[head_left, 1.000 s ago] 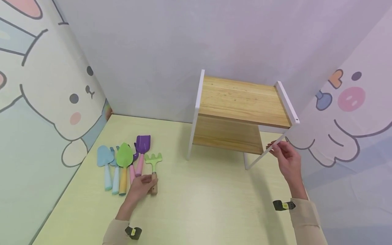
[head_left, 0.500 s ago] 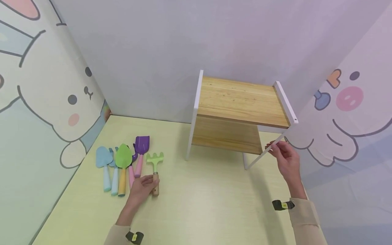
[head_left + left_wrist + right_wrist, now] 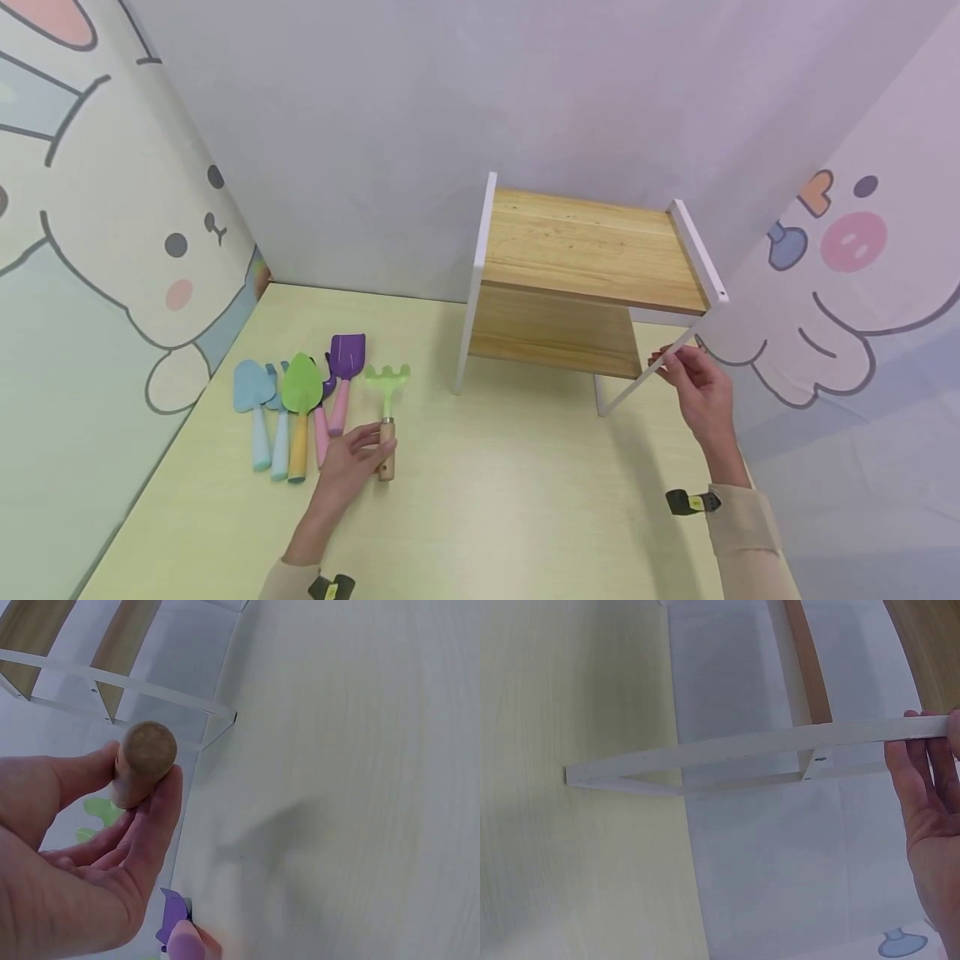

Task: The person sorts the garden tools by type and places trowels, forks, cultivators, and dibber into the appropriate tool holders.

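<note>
My left hand (image 3: pixel 348 468) pinches the wooden handle (image 3: pixel 386 468) of a small green hand rake (image 3: pixel 387 382) between thumb and fingers, tines pointing away from me. In the left wrist view the handle's round end (image 3: pixel 150 748) faces the camera, and a shadow lies on the tabletop beyond it. My right hand (image 3: pixel 703 393) grips the front right leg of a two-tier shelf (image 3: pixel 592 250) with wooden boards and a white frame. The right wrist view has the fingers (image 3: pixel 907 776) around that white leg (image 3: pixel 742 746), with the thumb mostly cut off.
Left of the rake lie several garden tools: a purple shovel (image 3: pixel 348 357), a green leaf-shaped trowel (image 3: pixel 302 385), a light blue trowel (image 3: pixel 253 387), and others partly covered. Behind the pale table (image 3: pixel 480 500) hangs a plain backdrop (image 3: pixel 360 167); cartoon-printed panels flank it.
My left hand has drawn the rake a little to the right, away from the purple shovel. My right hand keeps its grip on the shelf leg, and the shelf stands where it was.
</note>
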Demonstrator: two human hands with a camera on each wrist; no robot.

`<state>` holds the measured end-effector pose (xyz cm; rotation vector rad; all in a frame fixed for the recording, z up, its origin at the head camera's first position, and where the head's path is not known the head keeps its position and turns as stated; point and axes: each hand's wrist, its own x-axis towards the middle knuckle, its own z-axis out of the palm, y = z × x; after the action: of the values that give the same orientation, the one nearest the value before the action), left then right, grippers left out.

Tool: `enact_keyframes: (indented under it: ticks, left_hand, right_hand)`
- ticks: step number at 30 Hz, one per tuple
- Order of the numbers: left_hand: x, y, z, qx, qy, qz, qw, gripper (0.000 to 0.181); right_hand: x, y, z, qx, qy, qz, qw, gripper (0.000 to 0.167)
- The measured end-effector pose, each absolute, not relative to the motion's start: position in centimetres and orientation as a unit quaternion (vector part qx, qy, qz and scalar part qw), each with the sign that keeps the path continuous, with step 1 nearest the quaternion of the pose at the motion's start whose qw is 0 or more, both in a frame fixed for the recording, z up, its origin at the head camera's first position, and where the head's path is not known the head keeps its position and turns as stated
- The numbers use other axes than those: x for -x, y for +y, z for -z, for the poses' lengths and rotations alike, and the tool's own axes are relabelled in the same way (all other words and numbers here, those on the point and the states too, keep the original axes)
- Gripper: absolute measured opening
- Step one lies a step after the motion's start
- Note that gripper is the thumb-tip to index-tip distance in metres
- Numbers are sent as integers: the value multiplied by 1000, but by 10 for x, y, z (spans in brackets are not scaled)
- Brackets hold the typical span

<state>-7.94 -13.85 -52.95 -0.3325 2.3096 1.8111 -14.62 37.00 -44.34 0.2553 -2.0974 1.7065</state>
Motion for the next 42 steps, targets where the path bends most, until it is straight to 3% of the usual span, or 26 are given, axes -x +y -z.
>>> enact_keyframes:
  ticks: [42]
  left_hand:
    - [58, -104, 461, 15, 741, -671, 16, 43]
  right_hand:
    - [148, 371, 445, -118, -754, -612, 208, 17]
